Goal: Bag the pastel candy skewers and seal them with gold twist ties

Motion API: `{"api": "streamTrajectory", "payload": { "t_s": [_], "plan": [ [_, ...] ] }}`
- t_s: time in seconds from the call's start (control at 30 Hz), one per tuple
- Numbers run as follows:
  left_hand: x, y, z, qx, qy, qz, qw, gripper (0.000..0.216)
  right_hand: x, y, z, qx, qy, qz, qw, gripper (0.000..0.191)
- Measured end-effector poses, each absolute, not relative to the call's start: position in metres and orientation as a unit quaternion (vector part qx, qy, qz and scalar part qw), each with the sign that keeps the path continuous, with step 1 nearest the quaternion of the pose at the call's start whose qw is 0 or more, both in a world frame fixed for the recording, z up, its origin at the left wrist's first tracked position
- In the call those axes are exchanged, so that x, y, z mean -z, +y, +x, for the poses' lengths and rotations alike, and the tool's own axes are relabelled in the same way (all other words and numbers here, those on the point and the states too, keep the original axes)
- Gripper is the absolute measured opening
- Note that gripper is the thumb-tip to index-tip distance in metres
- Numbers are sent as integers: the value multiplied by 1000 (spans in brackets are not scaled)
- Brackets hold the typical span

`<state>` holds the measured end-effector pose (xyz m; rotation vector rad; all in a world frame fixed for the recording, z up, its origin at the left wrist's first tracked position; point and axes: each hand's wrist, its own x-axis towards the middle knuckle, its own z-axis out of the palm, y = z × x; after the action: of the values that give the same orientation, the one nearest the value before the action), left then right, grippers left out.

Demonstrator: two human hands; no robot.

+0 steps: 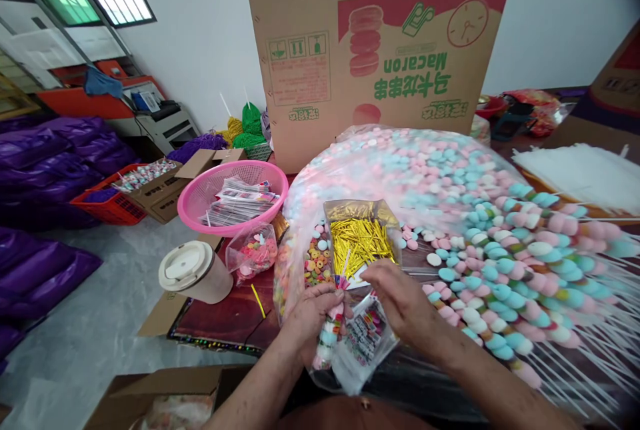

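Note:
My left hand (310, 320) is closed around a candy skewer (330, 340) with pastel round pieces, held upright near the table's front edge. My right hand (395, 303) pinches a clear printed bag (363, 343) against that skewer. Just beyond my fingers lies a clear packet of gold twist ties (360, 240). To the right, several finished pastel candy skewers (520, 283) lie in a heap with their white sticks pointing right.
A large clear sack of pink and blue candies (400, 163) fills the table's middle, before a tall Macaron carton (375, 50). A pink basket of printed bags (235, 197), a lidded cup (195, 273) and small candy bags (253, 253) stand left. Purple sacks (45, 163) cover the floor.

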<state>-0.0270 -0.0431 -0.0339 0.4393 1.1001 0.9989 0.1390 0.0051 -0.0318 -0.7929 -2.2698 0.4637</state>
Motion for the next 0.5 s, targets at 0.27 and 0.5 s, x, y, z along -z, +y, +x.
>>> {"api": "streamTrajectory", "payload": {
  "t_s": [0.27, 0.5],
  "plan": [
    [27, -42, -30, -298, 484, 343, 748, 8, 23, -1, 146, 49, -982, -96, 156, 24],
    [23, -31, -44, -231, 424, 385, 786, 18, 13, -6, 146, 85, -977, -94, 170, 24]
  ]
}}
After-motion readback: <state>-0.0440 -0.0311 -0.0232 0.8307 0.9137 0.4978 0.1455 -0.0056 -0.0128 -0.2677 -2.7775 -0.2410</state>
